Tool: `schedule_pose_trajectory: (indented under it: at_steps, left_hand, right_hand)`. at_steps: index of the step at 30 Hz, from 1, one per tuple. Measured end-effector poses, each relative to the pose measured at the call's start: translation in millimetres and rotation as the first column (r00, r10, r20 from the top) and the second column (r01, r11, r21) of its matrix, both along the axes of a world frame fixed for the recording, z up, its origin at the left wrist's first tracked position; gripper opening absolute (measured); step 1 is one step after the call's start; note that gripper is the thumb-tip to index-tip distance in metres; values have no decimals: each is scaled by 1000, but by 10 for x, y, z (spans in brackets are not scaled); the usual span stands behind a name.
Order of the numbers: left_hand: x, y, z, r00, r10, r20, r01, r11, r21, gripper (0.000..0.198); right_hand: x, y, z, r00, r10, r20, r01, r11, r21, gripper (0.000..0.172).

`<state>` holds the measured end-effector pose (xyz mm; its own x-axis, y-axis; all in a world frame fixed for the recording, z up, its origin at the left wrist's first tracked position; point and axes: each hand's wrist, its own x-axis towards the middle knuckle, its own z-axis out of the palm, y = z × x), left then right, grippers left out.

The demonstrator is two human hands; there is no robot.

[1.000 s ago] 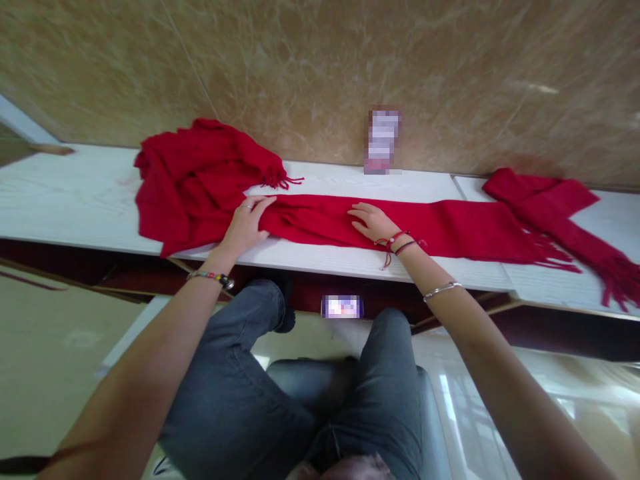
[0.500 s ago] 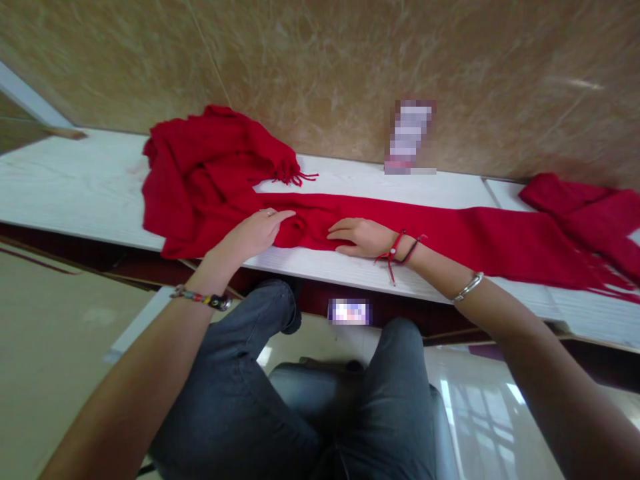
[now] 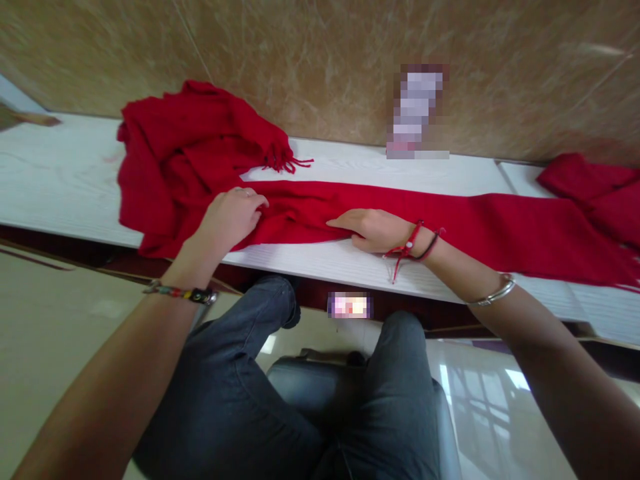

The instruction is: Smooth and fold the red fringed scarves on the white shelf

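Note:
A long red scarf (image 3: pixel 470 227) runs flat along the white table, with its left part heaped in loose folds and a fringed end at the back. My left hand (image 3: pixel 233 215) is on the scarf beside the heap, its fingers curled in against the cloth; the fingertips are partly hidden. To the right, my right hand (image 3: pixel 377 229) rests over the scarf's near edge with fingers stretched out toward the left. Small wrinkles show in the cloth between the two hands.
Another bunch of red cloth (image 3: pixel 595 193) lies at the table's right end. A blurred-out upright item (image 3: pixel 416 110) stands at the back against the brown marbled wall (image 3: pixel 310 67). The white table (image 3: pixel 60 177) is narrow, and my knees are below its front edge.
My left hand has slid left along the scarf, and its pointing finger has curled in. My right hand stays near the same spot, its fingers closer together. The view has shifted slightly.

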<state>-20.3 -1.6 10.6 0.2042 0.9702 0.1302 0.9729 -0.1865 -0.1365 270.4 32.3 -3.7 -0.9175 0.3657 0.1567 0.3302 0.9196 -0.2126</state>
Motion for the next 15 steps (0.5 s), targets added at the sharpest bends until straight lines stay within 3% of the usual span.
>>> schedule_pose_trajectory:
  at_steps: [6, 15]
  left_hand:
    - [36, -75, 127, 993, 121, -7, -120, 989, 90, 33]
    - [17, -147, 212, 987, 144, 69, -157, 955, 251, 30]
  right_hand:
    - [-15, 39, 7, 1000, -20, -8, 20, 1000, 23, 28]
    - [-1, 113, -10, 992, -55, -117, 47, 996, -70, 18]
